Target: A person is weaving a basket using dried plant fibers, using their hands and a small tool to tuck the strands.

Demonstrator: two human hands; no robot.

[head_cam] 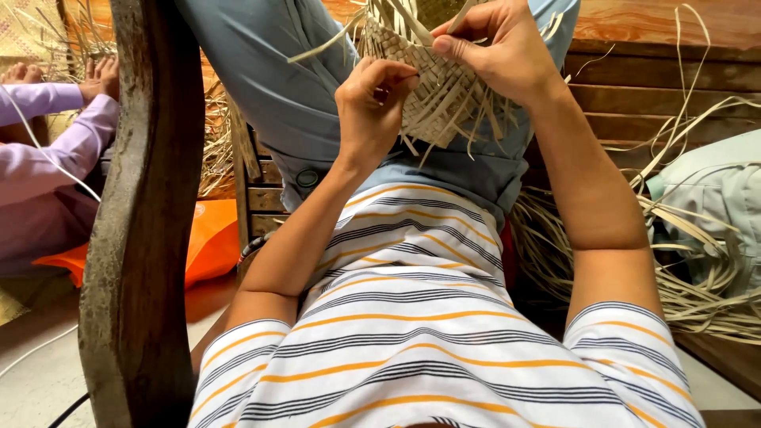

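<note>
Head view, looking down the body. Nearest: striped shirt (pixel 412 333), white with orange and dark bands, filling the lower frame. Beyond it, blue-grey trousers (pixel 277 79) over the lap, one button visible at the waist.

Both forearms reach up from the shirt to a woven piece (pixel 440 87) of pale flat straw, held above the lap in the upper centre of the frame. Its plaited part lies between the hands; loose strip ends hang from its lower edge and stick out at the top.

Left hand (pixel 372 107): fingers curled shut, fingertips pinched on a strip at the left edge of the woven piece. Right hand (pixel 499 47): closed on the upper right of the same piece, thumb pressing a strip against the fingers. The hands are close together, the woven piece between them, not touching each other.

Left of the body: dark wooden post (pixel 139 238), upright, curved. Behind it an orange bag (pixel 210 242) on the floor.

Right: heap of loose straw strips (pixel 697 285) on a wooden bench (pixel 674 63), pale green cloth (pixel 713 198) among them.

Far left: another person in lilac sleeves (pixel 55 135), their hands (pixel 99 75) on straw; what they grip I cannot tell.
</note>
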